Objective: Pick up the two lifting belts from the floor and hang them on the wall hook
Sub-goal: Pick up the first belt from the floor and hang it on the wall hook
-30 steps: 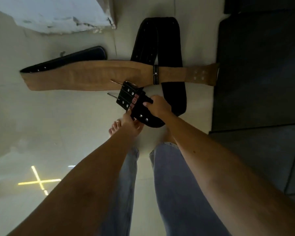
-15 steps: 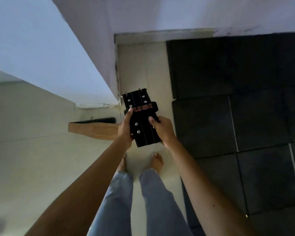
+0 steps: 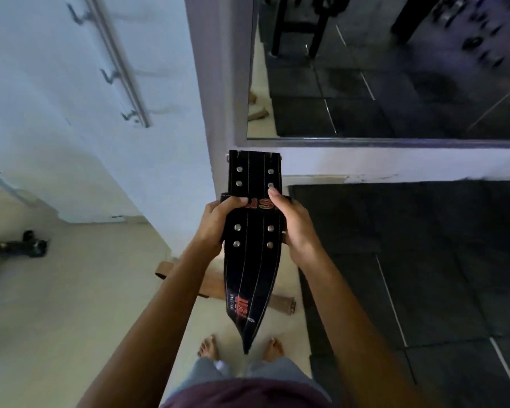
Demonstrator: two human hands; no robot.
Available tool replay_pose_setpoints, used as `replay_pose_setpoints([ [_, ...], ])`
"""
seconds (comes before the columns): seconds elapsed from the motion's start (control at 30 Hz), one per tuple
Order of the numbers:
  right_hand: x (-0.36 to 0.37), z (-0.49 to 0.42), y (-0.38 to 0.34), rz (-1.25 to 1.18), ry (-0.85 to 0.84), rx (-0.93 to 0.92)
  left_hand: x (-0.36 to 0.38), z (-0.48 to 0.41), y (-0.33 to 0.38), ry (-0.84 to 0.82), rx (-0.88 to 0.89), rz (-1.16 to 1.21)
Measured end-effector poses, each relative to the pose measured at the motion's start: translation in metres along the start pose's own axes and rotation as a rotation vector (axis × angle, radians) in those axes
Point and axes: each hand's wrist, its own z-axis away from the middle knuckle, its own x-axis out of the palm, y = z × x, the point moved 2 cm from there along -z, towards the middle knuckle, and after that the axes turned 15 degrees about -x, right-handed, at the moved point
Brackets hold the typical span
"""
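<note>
Both hands, left hand (image 3: 215, 220) and right hand (image 3: 295, 225), grip the black lifting belt (image 3: 252, 260), its hanging on the wall hook (image 3: 130, 115) up-left seemingly next; the tan belt (image 3: 215, 285) lies below.

Red "USI" on the black belt (image 3: 252, 260)

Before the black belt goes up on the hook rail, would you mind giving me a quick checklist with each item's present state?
1. Left hand grip on the black belt: ok.
2. Right hand grip on it: ok.
3. Belt's lower end clear of the floor: ok.
4. Hook rail in view with bare hooks: ok.
5. Belt within reach of a hook: cannot tell.
6. Tan belt collected: not ok, on the floor.
</note>
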Motion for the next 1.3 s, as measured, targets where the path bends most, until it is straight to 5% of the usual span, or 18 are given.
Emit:
replay_pose_setpoints([
  [0.57,0.032,-0.041,-0.048,0.047,-0.033,-0.126,-0.021,0.045,0.025,-0.009,0.296,-0.187],
  [1.0,0.065,0.040,0.054,0.093,-0.251,0.013,-0.050,0.036,0.034,0.065,0.301,-0.086],
  [1.3,0.049,-0.039,-0.047,-0.005,0.007,-0.035,-0.038,0.037,0.030,-0.038,0.280,-0.169],
])
